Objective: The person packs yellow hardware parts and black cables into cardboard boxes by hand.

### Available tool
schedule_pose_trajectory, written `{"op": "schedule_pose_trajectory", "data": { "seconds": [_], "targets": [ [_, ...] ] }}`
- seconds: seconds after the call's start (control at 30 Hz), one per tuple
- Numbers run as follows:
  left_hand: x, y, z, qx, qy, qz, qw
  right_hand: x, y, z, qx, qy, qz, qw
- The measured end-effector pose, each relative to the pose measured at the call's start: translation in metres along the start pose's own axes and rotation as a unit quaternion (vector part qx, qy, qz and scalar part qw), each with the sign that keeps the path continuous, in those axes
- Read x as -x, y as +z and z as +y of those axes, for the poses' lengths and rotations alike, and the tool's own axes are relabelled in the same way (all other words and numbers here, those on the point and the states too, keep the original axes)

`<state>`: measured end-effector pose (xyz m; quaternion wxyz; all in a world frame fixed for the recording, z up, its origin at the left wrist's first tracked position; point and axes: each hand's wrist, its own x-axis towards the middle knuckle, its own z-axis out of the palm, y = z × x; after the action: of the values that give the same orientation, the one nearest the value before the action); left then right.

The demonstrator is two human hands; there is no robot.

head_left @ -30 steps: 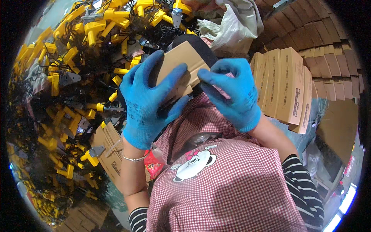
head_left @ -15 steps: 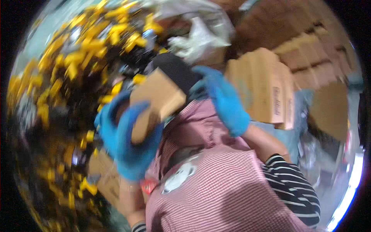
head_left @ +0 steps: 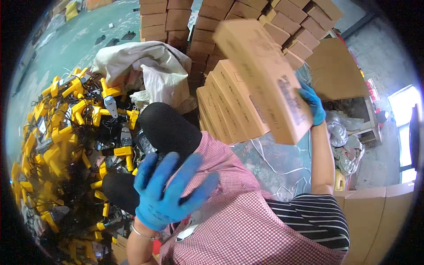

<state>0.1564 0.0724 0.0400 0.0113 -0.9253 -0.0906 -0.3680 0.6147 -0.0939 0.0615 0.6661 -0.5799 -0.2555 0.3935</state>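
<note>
My right hand [head_left: 312, 104], in a blue glove, grips the near right edge of a long brown cardboard box [head_left: 265, 75]. The box is raised and tilted, with dark print on its side. Its fingers are partly hidden behind the box. Above my lap, my left hand [head_left: 172, 192], also gloved in blue, has its fingers spread and nothing in it. Just left of the raised box, and partly covered by it, stands a row of similar cardboard boxes [head_left: 227, 101].
A large heap of yellow-and-black corded devices [head_left: 79, 115] spreads along the left. Behind it slumps a white woven sack [head_left: 145, 66]. Stacked cartons [head_left: 154, 20] rise at the back. White straps [head_left: 282, 170] lie on the floor, and a cardboard sheet [head_left: 338, 70] leans at right.
My left hand no longer holds the brown cardboard piece and is open. My right hand, empty before, has moved right and now holds a long box. The view has swung toward the stacked cartons.
</note>
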Motion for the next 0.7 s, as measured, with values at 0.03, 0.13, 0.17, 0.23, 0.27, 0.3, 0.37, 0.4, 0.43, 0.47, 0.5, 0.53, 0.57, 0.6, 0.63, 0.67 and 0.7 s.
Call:
{"op": "schedule_pose_trajectory", "data": {
  "seconds": [0.03, 0.13, 0.17, 0.23, 0.27, 0.3, 0.37, 0.4, 0.43, 0.47, 0.5, 0.53, 0.57, 0.6, 0.63, 0.67, 0.7],
  "targets": [
    [0.005, 0.004, -0.004, 0.0, -0.003, 0.001, 1.0, -0.006, -0.045, -0.004, 0.033, 0.003, -0.013, 0.999],
    [0.023, 0.022, -0.012, -0.025, -0.06, -0.039, 0.997, -0.024, -0.099, 0.01, 0.056, 0.071, -0.07, 0.993],
    [0.024, 0.027, -0.013, -0.02, -0.057, -0.034, 0.998, -0.035, -0.138, 0.03, 0.204, 0.111, -0.015, 0.972],
    [0.027, 0.039, -0.016, 0.014, -0.106, -0.061, 0.992, -0.043, -0.231, 0.048, 0.237, 0.185, 0.074, 0.951],
    [0.038, 0.039, -0.012, 0.005, -0.118, -0.084, 0.989, -0.065, -0.216, 0.06, 0.19, 0.231, 0.081, 0.951],
    [0.04, 0.04, -0.011, 0.003, -0.127, -0.089, 0.988, -0.076, -0.208, 0.063, 0.147, 0.269, 0.105, 0.946],
    [0.042, 0.046, -0.01, 0.008, -0.154, -0.112, 0.982, -0.097, -0.197, 0.07, 0.147, 0.266, 0.112, 0.946],
    [0.039, 0.047, -0.013, 0.02, -0.154, -0.111, 0.982, -0.103, -0.196, 0.068, 0.144, 0.256, 0.127, 0.947],
    [0.037, 0.05, -0.013, 0.024, -0.157, -0.111, 0.981, -0.105, -0.193, 0.068, 0.149, 0.258, 0.128, 0.946],
    [0.033, 0.054, -0.014, 0.034, -0.156, -0.115, 0.98, -0.105, -0.189, 0.066, 0.135, 0.261, 0.097, 0.951],
    [0.03, 0.058, -0.018, 0.043, -0.149, -0.114, 0.981, -0.105, -0.186, 0.06, 0.121, 0.257, 0.068, 0.956],
    [0.031, 0.062, -0.019, 0.051, -0.151, -0.112, 0.981, -0.106, -0.175, 0.064, 0.126, 0.261, 0.065, 0.955],
    [0.031, 0.066, -0.02, 0.052, -0.157, -0.111, 0.98, -0.099, -0.163, 0.069, 0.115, 0.243, 0.061, 0.961],
    [0.035, 0.065, -0.021, 0.058, -0.17, -0.11, 0.978, -0.091, -0.15, 0.078, 0.105, 0.23, 0.051, 0.966],
    [0.039, 0.063, -0.02, 0.062, -0.185, -0.11, 0.975, -0.085, -0.138, 0.085, 0.093, 0.218, 0.038, 0.971],
    [0.042, 0.06, -0.021, 0.057, -0.199, -0.111, 0.972, -0.081, -0.132, 0.084, 0.098, 0.225, 0.026, 0.969],
    [0.047, 0.057, -0.021, 0.055, -0.214, -0.102, 0.97, -0.079, -0.131, 0.082, 0.123, 0.209, 0.069, 0.968]
  ]
}}
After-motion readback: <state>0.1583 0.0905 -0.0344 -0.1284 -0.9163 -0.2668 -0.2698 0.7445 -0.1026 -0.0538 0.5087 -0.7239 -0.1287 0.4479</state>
